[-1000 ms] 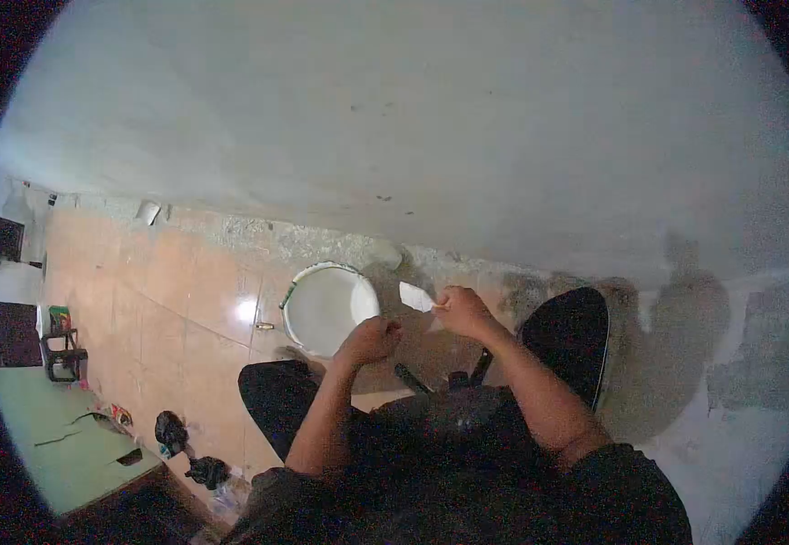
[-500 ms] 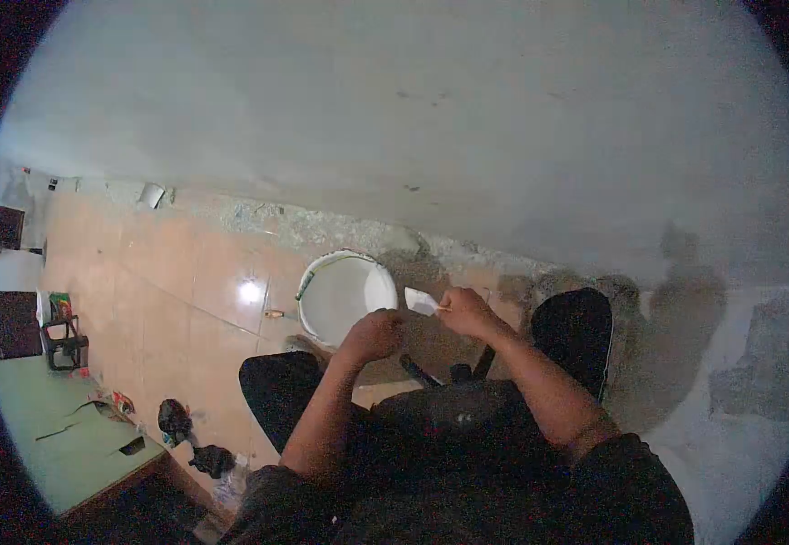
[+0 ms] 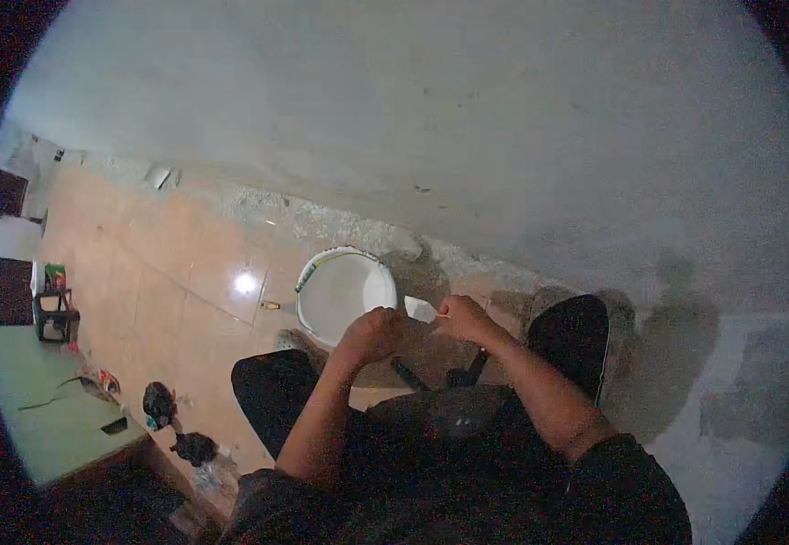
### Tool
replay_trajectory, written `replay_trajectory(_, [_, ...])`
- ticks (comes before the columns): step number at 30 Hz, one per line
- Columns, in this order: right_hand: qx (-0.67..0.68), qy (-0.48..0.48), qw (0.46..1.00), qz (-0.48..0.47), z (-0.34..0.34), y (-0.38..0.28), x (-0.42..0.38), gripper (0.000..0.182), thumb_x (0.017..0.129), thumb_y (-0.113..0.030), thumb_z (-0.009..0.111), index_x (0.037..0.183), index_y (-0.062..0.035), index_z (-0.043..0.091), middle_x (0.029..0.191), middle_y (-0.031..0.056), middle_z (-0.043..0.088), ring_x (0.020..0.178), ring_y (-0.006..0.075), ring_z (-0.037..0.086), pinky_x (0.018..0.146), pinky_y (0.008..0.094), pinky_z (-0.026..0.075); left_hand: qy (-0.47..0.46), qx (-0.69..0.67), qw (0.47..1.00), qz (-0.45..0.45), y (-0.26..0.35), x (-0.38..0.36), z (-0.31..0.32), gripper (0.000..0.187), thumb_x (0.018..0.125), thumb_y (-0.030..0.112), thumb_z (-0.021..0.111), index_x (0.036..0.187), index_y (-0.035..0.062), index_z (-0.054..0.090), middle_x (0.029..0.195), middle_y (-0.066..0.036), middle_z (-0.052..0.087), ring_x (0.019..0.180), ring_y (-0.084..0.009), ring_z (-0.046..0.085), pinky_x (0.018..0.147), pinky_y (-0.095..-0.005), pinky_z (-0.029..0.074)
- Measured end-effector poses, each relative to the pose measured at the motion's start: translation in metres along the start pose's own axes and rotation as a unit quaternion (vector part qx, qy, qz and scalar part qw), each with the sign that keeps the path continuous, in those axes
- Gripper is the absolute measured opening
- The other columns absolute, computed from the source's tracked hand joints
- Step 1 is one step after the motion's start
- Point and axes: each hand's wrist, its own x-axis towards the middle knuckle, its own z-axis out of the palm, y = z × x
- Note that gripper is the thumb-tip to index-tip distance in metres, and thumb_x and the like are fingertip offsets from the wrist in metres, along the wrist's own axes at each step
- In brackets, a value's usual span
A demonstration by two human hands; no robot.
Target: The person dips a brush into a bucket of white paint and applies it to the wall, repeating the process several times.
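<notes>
A white bucket [image 3: 345, 295] with a smeared rim stands on the tiled floor in front of me, pale material inside it. My left hand [image 3: 374, 336] is closed near the bucket's lower right rim; what its fingers hold is hidden. To its right, my right hand [image 3: 463, 320] is closed round a small putty knife [image 3: 420, 310], whose pale blade points left toward the bucket and my left hand. A dark, indistinct patch lies between the two hands.
A grey wall [image 3: 503, 118] rises ahead, with crumbly residue along its foot. A small wooden-handled tool [image 3: 270, 305] lies left of the bucket. A green surface [image 3: 40, 400], a dark stool [image 3: 55, 316] and black bags [image 3: 196, 448] are at the left.
The view has shifted slightly. My left hand has opened out little, if at all, and both hands remain close together, with the knife's blade slightly lower and nearer my left hand.
</notes>
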Motion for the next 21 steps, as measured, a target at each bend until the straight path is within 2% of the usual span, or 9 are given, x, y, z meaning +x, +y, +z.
replay_trajectory(2, [-0.004, -0.029, 1.000, 0.008, 0.001, 0.001, 0.008, 0.024, 0.075, -0.022, 0.066, 0.086, -0.0010, 0.062, 0.081, 0.0182, 0.064, 0.076, 0.0307, 0.063, 0.067, 0.0400, 0.048, -0.017, 0.002, 1.000, -0.001, -0.005, -0.004, 0.000, 0.027, 0.083, 0.020, 0.057, 0.102, 0.0008, 0.060, 0.098, -0.018, 0.063, 0.092, -0.0331, 0.061, 0.082, -0.0411, 0.049])
replay_trajectory(5, [-0.046, 0.009, 0.997, -0.055, 0.010, 0.004, 0.018, 0.022, 0.076, -0.020, 0.065, 0.084, -0.0008, 0.062, 0.078, 0.0173, 0.063, 0.073, 0.0284, 0.063, 0.065, 0.0392, 0.048, -0.023, 0.017, 1.000, -0.009, -0.022, -0.018, 0.007, 0.027, 0.083, 0.020, 0.057, 0.103, 0.0022, 0.060, 0.098, -0.018, 0.063, 0.092, -0.0336, 0.060, 0.082, -0.0414, 0.048])
replay_trajectory(7, [-0.017, 0.051, 0.996, -0.066, 0.013, -0.001, 0.028, 0.021, 0.076, -0.019, 0.065, 0.084, -0.0007, 0.062, 0.076, 0.0160, 0.062, 0.070, 0.0275, 0.062, 0.063, 0.0381, 0.047, 0.009, 0.006, 1.000, -0.016, -0.026, -0.021, 0.003, 0.027, 0.084, 0.023, 0.054, 0.094, -0.0002, 0.063, 0.093, -0.020, 0.063, 0.090, -0.0355, 0.060, 0.080, -0.0436, 0.048])
replay_trajectory(8, [-0.016, 0.054, 0.996, -0.070, 0.012, -0.006, 0.030, 0.021, 0.076, -0.019, 0.065, 0.084, -0.0007, 0.062, 0.076, 0.0160, 0.062, 0.070, 0.0275, 0.062, 0.063, 0.0381, 0.047, 0.013, 0.010, 1.000, -0.016, -0.026, -0.022, -0.002, 0.027, 0.084, 0.023, 0.054, 0.094, -0.0002, 0.063, 0.093, -0.020, 0.063, 0.090, -0.0355, 0.060, 0.080, -0.0436, 0.048])
replay_trajectory(11, [-0.007, 0.032, 0.998, -0.057, 0.013, -0.013, 0.037, 0.018, 0.076, -0.019, 0.064, 0.080, -0.0013, 0.062, 0.070, 0.0159, 0.061, 0.066, 0.0284, 0.062, 0.062, 0.0389, 0.047, -0.013, 0.024, 0.999, -0.037, -0.029, -0.021, -0.013, 0.025, 0.084, 0.022, 0.055, 0.094, 0.0007, 0.063, 0.092, -0.019, 0.064, 0.088, -0.0345, 0.061, 0.079, -0.0429, 0.048])
replay_trajectory(13, [-0.008, 0.048, 0.996, -0.077, 0.015, -0.012, 0.038, 0.021, 0.076, -0.021, 0.063, 0.074, -0.0003, 0.062, 0.066, 0.0171, 0.061, 0.063, 0.0291, 0.061, 0.060, 0.0406, 0.047, -0.031, 0.003, 0.995, -0.092, -0.028, -0.019, -0.022, 0.026, 0.084, 0.023, 0.055, 0.096, 0.0008, 0.063, 0.094, -0.019, 0.064, 0.089, -0.0347, 0.061, 0.080, -0.0421, 0.048])
replay_trajectory(17, [-0.046, 0.045, 0.989, -0.131, 0.027, -0.002, 0.058, 0.023, 0.078, -0.022, 0.061, 0.073, 0.0003, 0.063, 0.064, 0.0175, 0.061, 0.062, 0.0294, 0.062, 0.060, 0.0415, 0.047, 0.011, 0.014, 0.997, -0.073, -0.041, -0.023, -0.027, 0.028, 0.084, 0.024, 0.056, 0.098, 0.0011, 0.064, 0.097, -0.019, 0.064, 0.091, -0.0344, 0.061, 0.081, -0.0416, 0.048])
replay_trajectory(21, [-0.012, 0.004, 0.995, -0.101, 0.025, -0.009, 0.056, 0.021, 0.080, -0.021, 0.061, 0.080, 0.0000, 0.064, 0.067, 0.0160, 0.063, 0.064, 0.0277, 0.063, 0.060, 0.0393, 0.047, 0.011, 0.016, 0.995, -0.095, -0.043, -0.029, -0.041, 0.031, 0.087, 0.028, 0.055, 0.104, 0.0022, 0.062, 0.103, -0.020, 0.063, 0.094, -0.0345, 0.061, 0.083, -0.0411, 0.048])
